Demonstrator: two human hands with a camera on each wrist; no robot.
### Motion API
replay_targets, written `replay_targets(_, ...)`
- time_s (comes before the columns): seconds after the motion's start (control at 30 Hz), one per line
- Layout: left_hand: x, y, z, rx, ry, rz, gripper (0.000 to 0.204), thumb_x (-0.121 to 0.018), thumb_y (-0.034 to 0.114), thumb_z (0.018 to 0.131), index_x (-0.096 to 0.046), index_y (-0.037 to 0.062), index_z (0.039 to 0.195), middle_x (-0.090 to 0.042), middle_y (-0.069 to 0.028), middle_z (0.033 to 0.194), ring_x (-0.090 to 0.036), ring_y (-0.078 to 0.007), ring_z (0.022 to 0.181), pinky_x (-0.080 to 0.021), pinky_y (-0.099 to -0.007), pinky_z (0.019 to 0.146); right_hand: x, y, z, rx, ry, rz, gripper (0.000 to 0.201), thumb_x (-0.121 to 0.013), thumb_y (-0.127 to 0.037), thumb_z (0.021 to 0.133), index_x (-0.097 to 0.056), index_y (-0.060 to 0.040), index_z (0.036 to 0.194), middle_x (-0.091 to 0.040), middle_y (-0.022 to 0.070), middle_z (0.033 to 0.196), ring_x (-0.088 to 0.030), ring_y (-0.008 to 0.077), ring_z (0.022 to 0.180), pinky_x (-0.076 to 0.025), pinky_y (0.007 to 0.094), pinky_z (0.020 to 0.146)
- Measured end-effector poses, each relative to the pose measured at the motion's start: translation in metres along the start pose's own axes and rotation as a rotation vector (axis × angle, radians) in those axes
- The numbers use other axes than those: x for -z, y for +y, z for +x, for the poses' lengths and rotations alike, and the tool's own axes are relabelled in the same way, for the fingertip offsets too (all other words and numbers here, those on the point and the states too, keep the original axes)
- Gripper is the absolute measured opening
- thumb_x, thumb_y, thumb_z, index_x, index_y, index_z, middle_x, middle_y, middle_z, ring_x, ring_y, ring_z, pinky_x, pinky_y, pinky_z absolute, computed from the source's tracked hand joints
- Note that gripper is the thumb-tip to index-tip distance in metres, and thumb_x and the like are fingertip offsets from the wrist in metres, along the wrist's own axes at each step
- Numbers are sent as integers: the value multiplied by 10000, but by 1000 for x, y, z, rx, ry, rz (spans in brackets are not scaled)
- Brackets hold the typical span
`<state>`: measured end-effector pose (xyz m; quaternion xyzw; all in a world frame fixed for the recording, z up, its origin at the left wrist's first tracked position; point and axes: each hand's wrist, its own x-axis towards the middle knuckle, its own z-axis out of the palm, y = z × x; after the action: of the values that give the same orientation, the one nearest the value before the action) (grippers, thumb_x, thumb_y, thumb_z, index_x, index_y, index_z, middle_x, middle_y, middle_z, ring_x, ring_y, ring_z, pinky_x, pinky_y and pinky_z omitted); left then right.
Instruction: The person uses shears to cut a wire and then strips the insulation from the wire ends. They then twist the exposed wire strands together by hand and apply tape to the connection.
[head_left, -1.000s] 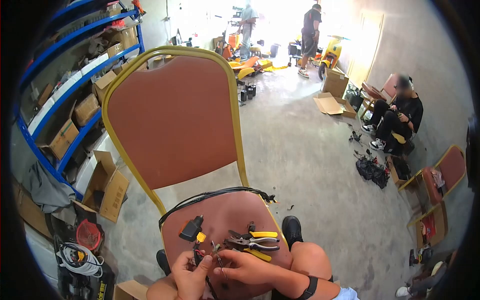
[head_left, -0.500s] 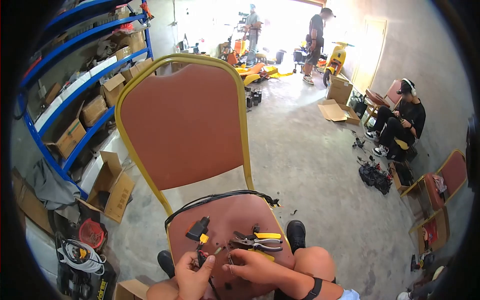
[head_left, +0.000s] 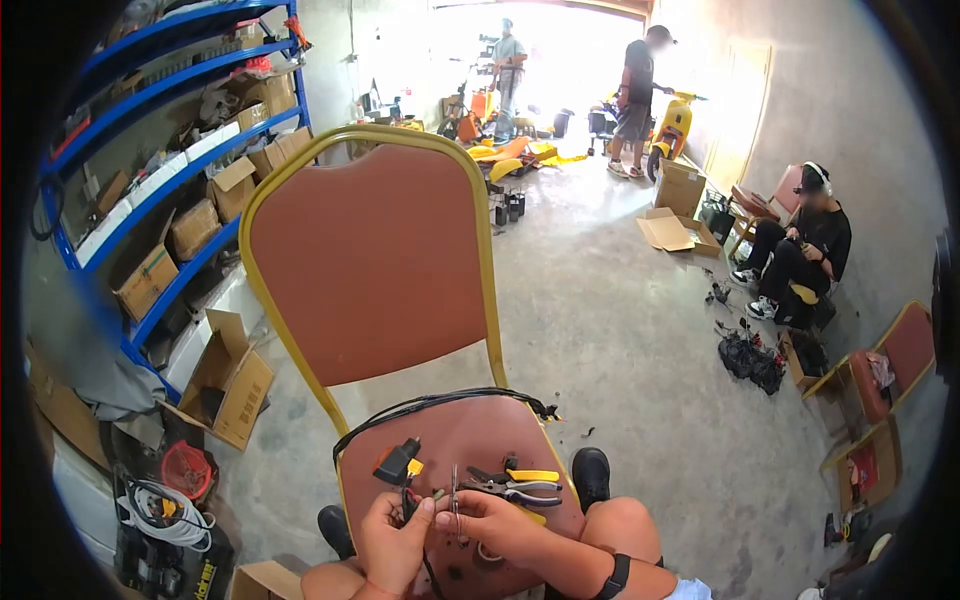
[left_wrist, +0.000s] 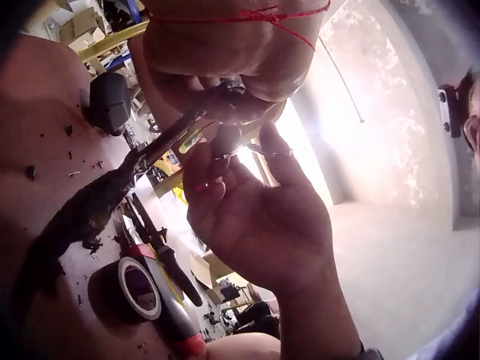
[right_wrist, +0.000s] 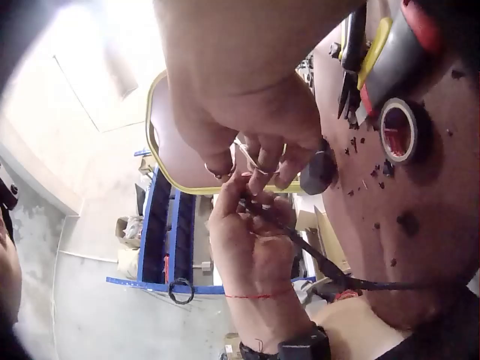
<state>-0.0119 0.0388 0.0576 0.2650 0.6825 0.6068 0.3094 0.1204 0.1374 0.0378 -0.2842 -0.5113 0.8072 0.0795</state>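
My left hand [head_left: 393, 545] pinches a dark wrapped cable [right_wrist: 319, 259] near its end, thin wires at the fingertips. Against it, my right hand [head_left: 500, 525] has its fingers round a slim silver tool [head_left: 456, 490], apparently small scissors, that points up from the fingers. The two hands meet at the fingertips, and the exact contact between tool and wires is hidden. Behind the left hand on the chair seat [head_left: 500, 435] lies a black plug-like part [head_left: 398, 462] with a yellow connector. Pliers [head_left: 530, 493] with yellow and grey handles lie beyond the right hand.
A tape roll [right_wrist: 399, 131] and a red-and-black handled tool [right_wrist: 397, 60] lie on the seat among dark scraps. Black cable [head_left: 430, 400] runs along the seat's rear edge, below the backrest [head_left: 370, 260]. Shelves [head_left: 170, 170] stand left; a person [head_left: 820, 235] sits at right.
My right hand has come closer to the left one, and the silver tool now points upward. The tape roll shows beneath the right hand. The head view has shifted slightly.
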Motion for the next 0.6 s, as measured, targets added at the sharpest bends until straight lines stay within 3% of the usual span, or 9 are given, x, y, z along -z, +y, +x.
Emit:
replay_targets(0.2, -2, -19, 7, 10, 3, -41, 148, -713, 94, 890, -580, 37, 856, -608, 22, 747, -537, -23, 654, -434, -185, 576, -1, -9, -5, -16, -59, 73, 445, -673, -415, 914, -588, -81, 1197, -576, -36, 858, -501, 41, 755, -391, 200, 613)
replay_targets(0.3, 1, -35, 10, 33, -19, -46, 138, -704, 91, 895, -586, 29, 864, -604, 25, 733, -534, -22, 641, -429, -187, 561, 12, 20, 11, -137, 9, 69, 441, -669, -413, 917, -588, -84, 1198, -569, -35, 845, -500, 42, 740, -386, 199, 583)
replay_targets(0.4, 0, -32, 4, -52, -13, 87, 124, -698, 84, 897, -593, 22, 876, -604, 25, 734, -532, -21, 638, -427, -186, 560, 10, 25, 14, -40, 38, 88, 452, -663, -424, 917, -584, -87, 1208, -560, -30, 823, -490, 37, 699, -353, 186, 500)
replay_targets(0.5, -3, -38, 6, -2, -38, 17, 118, -701, 74, 890, -596, 22, 877, -607, 25, 739, -535, -19, 644, -426, -186, 565, 10, 22, 11, -60, -1, 57, 475, -656, -446, 917, -580, -90, 1224, -553, -25, 806, -474, 27, 653, -311, 173, 452)
replay_targets(0.6, -4, -39, 6, 36, -51, -3, 119, -708, 66, 882, -597, 22, 880, -612, 22, 750, -545, -21, 659, -436, -182, 582, 10, 12, 6, -144, 0, 80, 393, -669, -381, 927, -608, -102, 1197, -614, -52, 970, -527, 48, 787, -425, 197, 660)
